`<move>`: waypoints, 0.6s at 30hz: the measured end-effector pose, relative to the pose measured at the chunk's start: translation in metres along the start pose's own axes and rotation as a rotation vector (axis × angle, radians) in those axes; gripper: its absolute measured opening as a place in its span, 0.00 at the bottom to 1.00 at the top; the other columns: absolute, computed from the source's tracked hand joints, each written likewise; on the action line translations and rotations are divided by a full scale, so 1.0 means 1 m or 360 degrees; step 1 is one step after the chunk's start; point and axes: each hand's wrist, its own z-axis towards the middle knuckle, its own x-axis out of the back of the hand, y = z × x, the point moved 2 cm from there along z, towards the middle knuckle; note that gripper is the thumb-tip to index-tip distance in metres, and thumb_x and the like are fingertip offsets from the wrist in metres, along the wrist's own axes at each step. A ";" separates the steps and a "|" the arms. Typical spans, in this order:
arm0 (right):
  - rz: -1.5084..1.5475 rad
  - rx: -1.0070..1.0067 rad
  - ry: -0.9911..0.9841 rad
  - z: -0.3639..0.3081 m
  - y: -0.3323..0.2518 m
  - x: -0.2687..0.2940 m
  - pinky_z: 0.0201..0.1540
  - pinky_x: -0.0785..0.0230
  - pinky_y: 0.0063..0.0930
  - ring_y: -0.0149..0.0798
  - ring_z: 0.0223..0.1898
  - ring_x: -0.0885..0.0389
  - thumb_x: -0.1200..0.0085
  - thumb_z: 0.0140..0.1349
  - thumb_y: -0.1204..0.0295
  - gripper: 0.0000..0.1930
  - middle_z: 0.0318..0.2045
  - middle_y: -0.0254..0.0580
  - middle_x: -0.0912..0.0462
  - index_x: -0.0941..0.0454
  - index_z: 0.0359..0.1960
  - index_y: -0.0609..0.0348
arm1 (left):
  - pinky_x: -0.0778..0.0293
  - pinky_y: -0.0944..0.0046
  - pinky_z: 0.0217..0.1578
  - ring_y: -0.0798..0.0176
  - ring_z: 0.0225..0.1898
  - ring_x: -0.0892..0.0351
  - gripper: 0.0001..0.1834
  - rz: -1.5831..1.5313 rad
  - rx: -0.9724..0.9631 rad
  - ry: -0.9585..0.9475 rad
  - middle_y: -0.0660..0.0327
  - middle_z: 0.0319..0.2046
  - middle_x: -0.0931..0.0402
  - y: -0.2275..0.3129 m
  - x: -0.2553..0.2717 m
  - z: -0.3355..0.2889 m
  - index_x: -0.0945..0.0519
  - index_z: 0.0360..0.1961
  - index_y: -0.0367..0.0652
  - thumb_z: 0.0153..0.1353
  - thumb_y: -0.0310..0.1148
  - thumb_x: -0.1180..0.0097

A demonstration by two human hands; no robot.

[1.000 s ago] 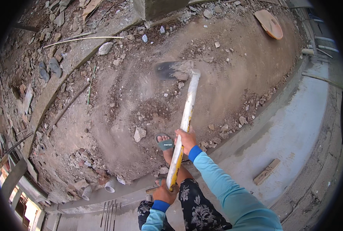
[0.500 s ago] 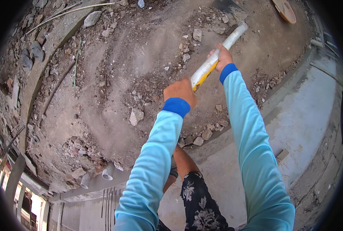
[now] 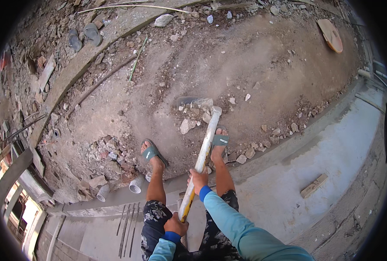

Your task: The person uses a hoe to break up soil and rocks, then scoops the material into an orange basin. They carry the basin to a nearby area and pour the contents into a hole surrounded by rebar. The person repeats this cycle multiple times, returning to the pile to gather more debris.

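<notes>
A hoe with a white and yellow handle slants across my front. Its dark flat metal blade rests on the dirt, with a small heap of broken stones on its near side. My left hand is closed round the yellow butt end, close to my body. Further up the handle, my right hand also grips it. The blade end lies just beyond my sandalled feet, nearer the right foot.
A concrete ledge curves along the near side of the dirt. Two pipe ends stick out at its left. A loose block lies on the pale slab. Slippers and a shallow pan lie further off.
Both hands have drawn the hoe back toward my body. Its blade has come nearer from the far right, and stones now sit in front of it. My feet have come into view.
</notes>
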 end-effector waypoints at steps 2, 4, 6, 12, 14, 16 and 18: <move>-0.0026 0.0034 -0.0064 -0.020 0.008 -0.004 0.15 0.33 0.36 0.37 0.16 0.28 0.42 0.56 0.73 0.19 0.23 0.39 0.30 0.39 0.44 0.49 | 0.22 0.46 0.40 0.39 0.34 0.17 0.22 -0.0085 -0.0044 0.0004 0.43 0.30 0.18 -0.021 -0.004 -0.011 0.25 0.39 0.39 0.45 0.42 0.38; 0.0020 0.0062 -0.0127 -0.027 0.020 -0.008 0.15 0.33 0.35 0.37 0.15 0.28 0.42 0.55 0.74 0.20 0.22 0.39 0.29 0.39 0.45 0.50 | 0.22 0.45 0.39 0.39 0.33 0.17 0.23 -0.0164 -0.0069 0.0052 0.43 0.29 0.18 -0.036 -0.003 -0.015 0.25 0.39 0.40 0.45 0.42 0.38; 0.0129 0.0217 -0.0139 -0.025 -0.007 -0.033 0.15 0.33 0.35 0.37 0.15 0.28 0.43 0.56 0.75 0.22 0.22 0.39 0.29 0.41 0.47 0.50 | 0.21 0.45 0.36 0.41 0.30 0.17 0.22 -0.0158 -0.0230 0.0137 0.44 0.27 0.18 -0.042 0.012 0.013 0.26 0.40 0.41 0.46 0.42 0.38; 0.0096 0.0600 -0.0138 0.049 -0.171 -0.152 0.23 0.28 0.40 0.38 0.22 0.25 0.42 0.59 0.67 0.13 0.29 0.40 0.27 0.31 0.42 0.55 | 0.22 0.46 0.36 0.42 0.33 0.17 0.23 -0.0261 -0.0618 0.0602 0.45 0.29 0.18 0.027 0.143 0.160 0.25 0.41 0.42 0.47 0.42 0.35; -0.0009 0.0724 -0.0065 0.072 -0.209 -0.183 0.26 0.27 0.42 0.39 0.22 0.25 0.42 0.57 0.66 0.13 0.27 0.40 0.26 0.28 0.39 0.60 | 0.22 0.47 0.40 0.43 0.36 0.17 0.22 -0.0340 -0.0653 0.0592 0.45 0.32 0.17 0.045 0.187 0.167 0.25 0.42 0.41 0.48 0.41 0.36; -0.0176 0.0649 -0.0077 0.067 -0.191 -0.201 0.24 0.27 0.42 0.39 0.22 0.24 0.41 0.57 0.67 0.13 0.26 0.41 0.25 0.28 0.38 0.60 | 0.23 0.47 0.40 0.43 0.36 0.17 0.22 -0.0416 -0.0501 0.0568 0.45 0.32 0.17 0.027 0.170 0.160 0.24 0.43 0.42 0.48 0.41 0.36; -0.0349 0.0555 -0.0043 0.068 -0.128 -0.187 0.21 0.27 0.41 0.39 0.20 0.24 0.41 0.57 0.68 0.13 0.25 0.41 0.25 0.28 0.38 0.61 | 0.23 0.47 0.41 0.42 0.37 0.17 0.23 -0.0556 -0.0377 0.0453 0.45 0.32 0.18 -0.003 0.127 0.137 0.24 0.43 0.42 0.48 0.42 0.36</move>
